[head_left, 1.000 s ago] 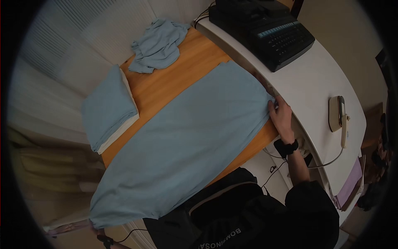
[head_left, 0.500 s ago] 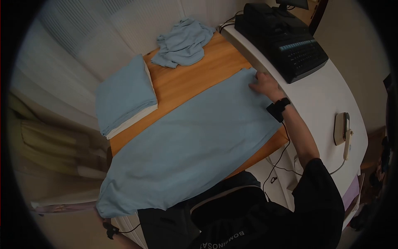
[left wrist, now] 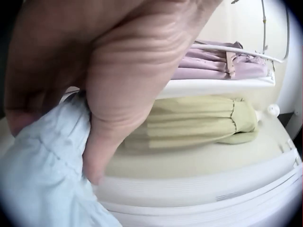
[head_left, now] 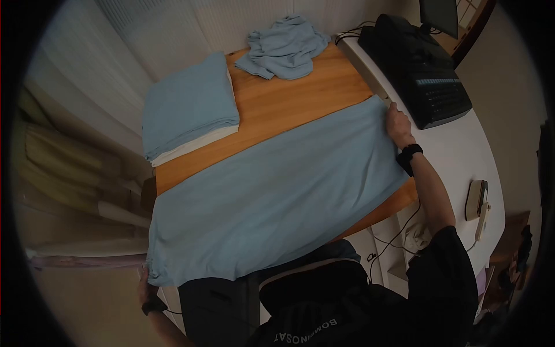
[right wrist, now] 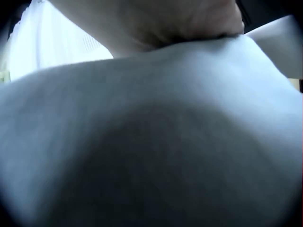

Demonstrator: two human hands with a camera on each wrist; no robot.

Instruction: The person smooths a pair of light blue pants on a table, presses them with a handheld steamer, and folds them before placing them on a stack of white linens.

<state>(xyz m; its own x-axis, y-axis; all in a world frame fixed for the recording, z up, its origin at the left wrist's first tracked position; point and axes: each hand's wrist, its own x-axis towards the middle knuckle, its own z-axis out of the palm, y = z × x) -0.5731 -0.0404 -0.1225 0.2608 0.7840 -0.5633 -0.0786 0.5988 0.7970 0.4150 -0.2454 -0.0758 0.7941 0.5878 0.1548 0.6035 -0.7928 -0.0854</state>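
A light blue garment [head_left: 272,185] lies stretched lengthwise across the wooden table [head_left: 289,107], its left end hanging over the near left edge. At that end my left hand [head_left: 145,286] grips a corner of the garment. Thumb and fingers pinch gathered, seamed fabric in the left wrist view, where the left hand [left wrist: 137,61] covers part of it. My right hand [head_left: 399,124] holds the garment's far right corner with curled fingers. Cloth fills most of the right wrist view, below the right hand [right wrist: 180,23].
A folded blue stack [head_left: 191,104] with a cream layer beneath lies at the back left. Behind, a crumpled blue cloth [head_left: 283,49] rests by the curtain. On the white desk [head_left: 442,153] stand a black keyboard machine [head_left: 428,81] and a beige device [head_left: 476,199]. Clothes hang at the left.
My right hand has gone from the garment's near right corner up to its far right corner and grips there. The garment's far edge now lies straighter. My left hand keeps its hold.
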